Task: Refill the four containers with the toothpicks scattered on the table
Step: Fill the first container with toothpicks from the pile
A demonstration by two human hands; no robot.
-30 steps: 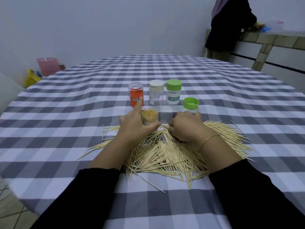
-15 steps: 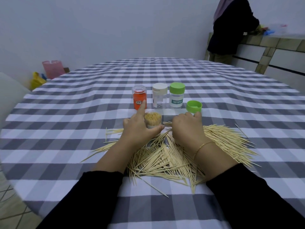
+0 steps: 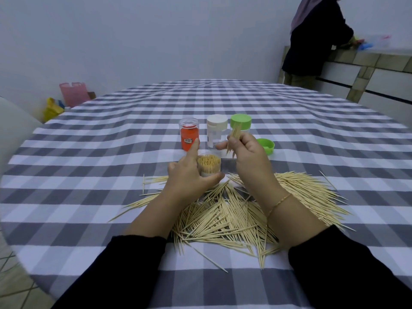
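Observation:
A heap of scattered toothpicks lies on the checked tablecloth in front of me. My left hand grips an open clear container packed with upright toothpicks, index finger pointing up. My right hand is raised just right of that container and pinches a small bundle of toothpicks. Behind stand an orange container, a white-lidded container and a green-lidded container, all capped.
A loose green lid lies right of my right hand. The table edge curves at lower left. A person stands at a tiled counter at far right. Pink and yellow items sit on the floor at left.
My right hand has lifted off the toothpick heap with a bundle and now holds it up beside the open container. My left hand stays on the container.

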